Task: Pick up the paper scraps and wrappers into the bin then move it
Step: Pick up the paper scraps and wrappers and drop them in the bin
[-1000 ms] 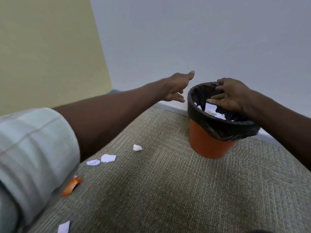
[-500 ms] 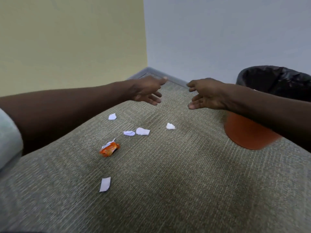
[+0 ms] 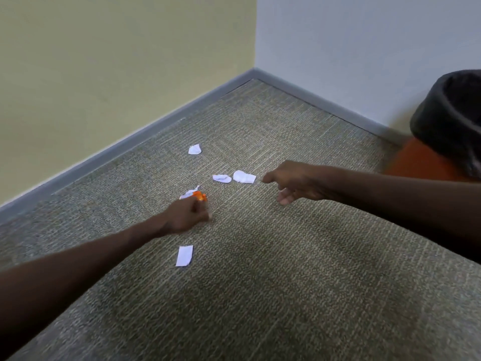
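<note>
Several white paper scraps lie on the carpet: one far point(image 3: 194, 149), two side by side point(image 3: 221, 178) point(image 3: 244, 177), and a flat strip nearer me point(image 3: 184, 255). An orange wrapper point(image 3: 199, 195) lies with a white bit beside it. My left hand point(image 3: 188, 214) is down on the carpet, its curled fingers closed on the wrapper's near edge. With fingers extended, my right hand point(image 3: 294, 182) reaches leftward and its fingertip almost touches the right-hand scrap of the pair. The orange bin point(image 3: 421, 162) with its black liner point(image 3: 442, 121) stands at the right edge, partly cut off.
The floor is olive carpet in a room corner. A grey baseboard point(image 3: 130, 142) runs along the yellow wall on the left and the pale wall behind. The bin stands close to the back wall.
The view has swung left and down, away from the bin. Both hands came down from mid-air to the carpet: the left onto the orange wrapper, the right towards the white scraps.
</note>
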`<state>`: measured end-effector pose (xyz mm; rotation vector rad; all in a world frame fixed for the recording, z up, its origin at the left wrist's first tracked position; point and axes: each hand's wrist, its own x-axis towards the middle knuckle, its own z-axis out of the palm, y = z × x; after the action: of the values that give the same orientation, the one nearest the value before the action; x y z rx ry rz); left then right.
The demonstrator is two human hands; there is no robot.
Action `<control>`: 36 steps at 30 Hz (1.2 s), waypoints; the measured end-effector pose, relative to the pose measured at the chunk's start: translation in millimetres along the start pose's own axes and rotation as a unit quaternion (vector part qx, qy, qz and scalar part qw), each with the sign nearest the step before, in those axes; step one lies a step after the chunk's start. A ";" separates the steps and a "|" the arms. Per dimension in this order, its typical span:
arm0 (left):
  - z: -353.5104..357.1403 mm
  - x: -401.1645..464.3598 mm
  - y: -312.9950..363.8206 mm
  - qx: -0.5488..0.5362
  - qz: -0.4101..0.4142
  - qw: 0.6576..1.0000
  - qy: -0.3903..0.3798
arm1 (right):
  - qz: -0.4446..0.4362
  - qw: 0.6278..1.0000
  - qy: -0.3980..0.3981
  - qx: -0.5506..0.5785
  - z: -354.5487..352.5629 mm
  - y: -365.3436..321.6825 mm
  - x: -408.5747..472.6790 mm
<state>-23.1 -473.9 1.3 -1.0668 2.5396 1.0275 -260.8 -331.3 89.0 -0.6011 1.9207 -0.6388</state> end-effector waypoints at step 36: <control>41.4 88.8 -64.7 0.159 0.064 0.953 0.251 | -0.180 0.839 0.065 -0.509 112.1 114.9 35.0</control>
<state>-45.5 -527.2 -101.0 -1.1977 3.0642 0.3663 -187.7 -288.6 -51.8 -1.6433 2.2109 0.2178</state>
